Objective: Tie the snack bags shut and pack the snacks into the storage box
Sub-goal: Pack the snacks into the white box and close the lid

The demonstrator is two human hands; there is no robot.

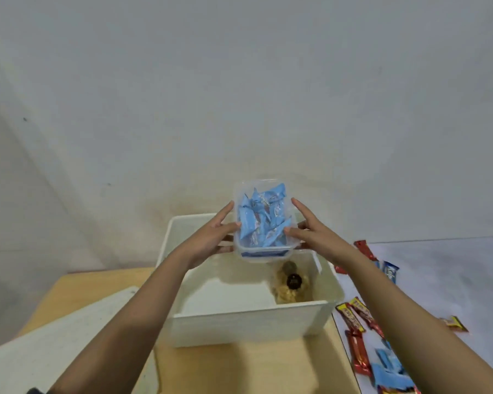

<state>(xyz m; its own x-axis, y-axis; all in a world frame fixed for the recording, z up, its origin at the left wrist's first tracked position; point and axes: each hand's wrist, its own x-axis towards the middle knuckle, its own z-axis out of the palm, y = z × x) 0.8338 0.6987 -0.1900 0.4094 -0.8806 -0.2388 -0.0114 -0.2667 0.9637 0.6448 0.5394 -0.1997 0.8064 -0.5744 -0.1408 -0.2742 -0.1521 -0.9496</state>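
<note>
I hold a clear plastic container (264, 255) filled with several blue-wrapped snacks (261, 220) above the far side of the white storage box (248, 322). My left hand (211, 240) grips its left side and my right hand (313, 233) grips its right side, fingers spread along the walls. Inside the box, at the right, lies a clear bag of brownish snacks (289, 285) with a dark knot or tie at its top.
The box stands on a wooden table (239, 368). A white lid or board (54, 342) lies at the left. On a white surface to the right lie loose red, yellow and blue wrapped snack bars (359, 331). A plain wall stands behind.
</note>
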